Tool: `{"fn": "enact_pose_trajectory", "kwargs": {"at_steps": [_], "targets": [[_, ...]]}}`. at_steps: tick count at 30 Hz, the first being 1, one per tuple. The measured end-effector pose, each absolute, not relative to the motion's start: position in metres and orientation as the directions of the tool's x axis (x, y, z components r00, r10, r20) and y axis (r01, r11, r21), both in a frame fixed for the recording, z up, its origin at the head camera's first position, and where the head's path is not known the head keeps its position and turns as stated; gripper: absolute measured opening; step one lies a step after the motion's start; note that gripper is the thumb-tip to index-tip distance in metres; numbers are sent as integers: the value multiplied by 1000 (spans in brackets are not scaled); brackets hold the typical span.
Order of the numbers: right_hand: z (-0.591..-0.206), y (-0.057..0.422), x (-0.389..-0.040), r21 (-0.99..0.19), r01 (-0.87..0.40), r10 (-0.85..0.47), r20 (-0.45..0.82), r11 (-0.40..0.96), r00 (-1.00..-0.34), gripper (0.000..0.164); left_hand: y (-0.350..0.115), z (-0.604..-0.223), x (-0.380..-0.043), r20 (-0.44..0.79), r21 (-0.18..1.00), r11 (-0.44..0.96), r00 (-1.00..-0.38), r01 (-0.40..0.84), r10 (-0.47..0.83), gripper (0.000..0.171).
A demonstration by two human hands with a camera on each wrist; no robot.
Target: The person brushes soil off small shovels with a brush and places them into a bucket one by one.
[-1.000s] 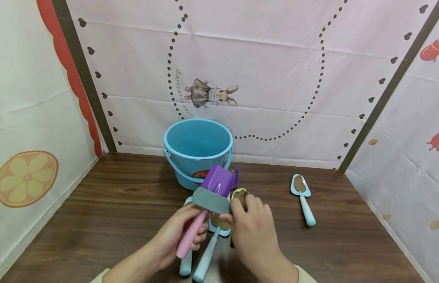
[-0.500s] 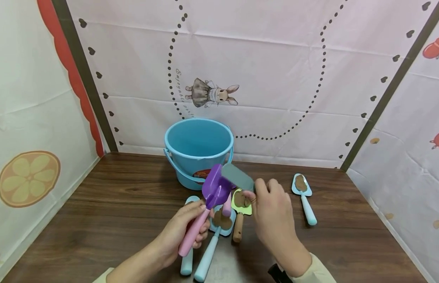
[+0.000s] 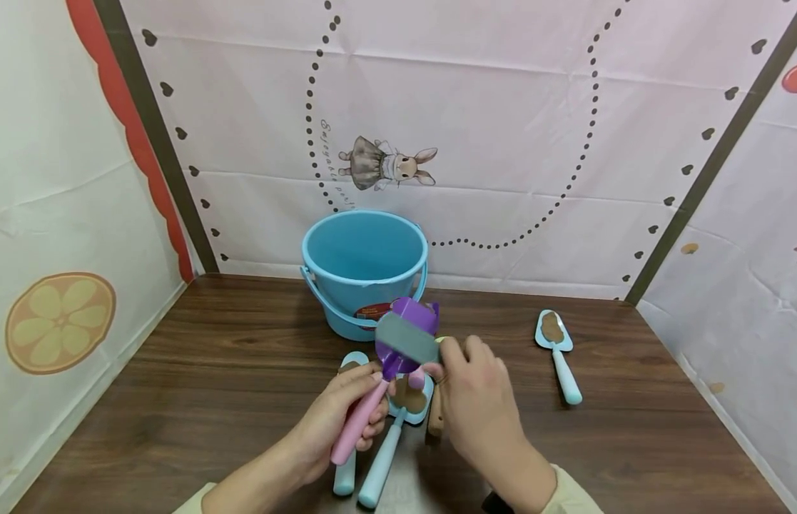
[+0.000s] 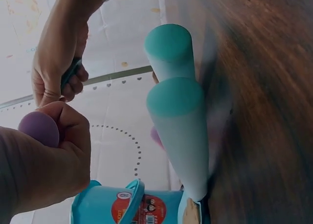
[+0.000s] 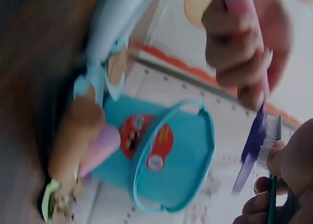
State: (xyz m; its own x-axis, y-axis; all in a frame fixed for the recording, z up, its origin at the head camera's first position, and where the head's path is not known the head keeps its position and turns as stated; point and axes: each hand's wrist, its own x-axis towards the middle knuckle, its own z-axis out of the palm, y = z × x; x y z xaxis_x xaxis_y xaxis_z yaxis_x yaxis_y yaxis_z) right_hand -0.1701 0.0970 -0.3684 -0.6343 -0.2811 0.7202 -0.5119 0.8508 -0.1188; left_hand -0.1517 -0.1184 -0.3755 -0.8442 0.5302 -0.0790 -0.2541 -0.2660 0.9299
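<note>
My left hand [image 3: 343, 414] grips the pink handle [image 3: 359, 422] of a small purple shovel [image 3: 388, 365], its blade tilted up in front of the bucket. In my right hand [image 3: 478, 400] is a brush [image 3: 407, 339] with a grey-green back, lying across the blade in the head view. The right wrist view shows its white bristles [image 5: 268, 143] right at the purple blade, and the fingers curled round the dark green handle [image 5: 272, 202]. From the left wrist, the pink handle's end [image 4: 40, 128] pokes out of the fist.
A blue bucket [image 3: 334, 291] stands behind the hands. Below them lie two light blue trowels [image 3: 384, 460] with brown-marked blades, a wooden-handled trowel [image 3: 434, 414] and another purple shovel with a pink handle [image 3: 416, 378]. One more light blue trowel [image 3: 567, 375] lies at the right.
The brush has swept right off the purple blade, then come back left over it with my right hand. My left hand keeps its grip on the shovel, nearly in place.
</note>
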Motion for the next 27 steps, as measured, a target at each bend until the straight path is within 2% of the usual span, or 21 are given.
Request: {"fn": "enact_pose_trajectory", "kwargs": {"at_steps": [4, 8, 14, 19, 22, 27], "targets": [[-361, 114, -182, -158, -449, -221, 700, 880, -679, 33, -116, -374, -150, -58, 946, -235, -832, -222, 552, 30], [-357, 120, -186, -142, -422, -201, 717, 895, -667, 38, -116, -375, -150, -58, 949, -227, -829, -218, 556, 31], [-356, 103, -164, -128, -522, -290, 708, 844, -643, 45, -118, -375, -154, -108, 928, -258, -856, -270, 506, 33], [-366, 86, -152, -64, -593, -385, 703, 802, -597, 50, -119, -373, -154, -150, 920, -259, -877, -293, 457, 29], [-369, 86, -156, -61, -574, -358, 726, 817, -587, 50, -119, -372, -153, -128, 929, -252, -873, -272, 471, 29], [-365, 103, -171, -122, -497, -271, 716, 859, -644, 38, -119, -372, -151, -71, 956, -210, -855, -206, 514, 31]]}}
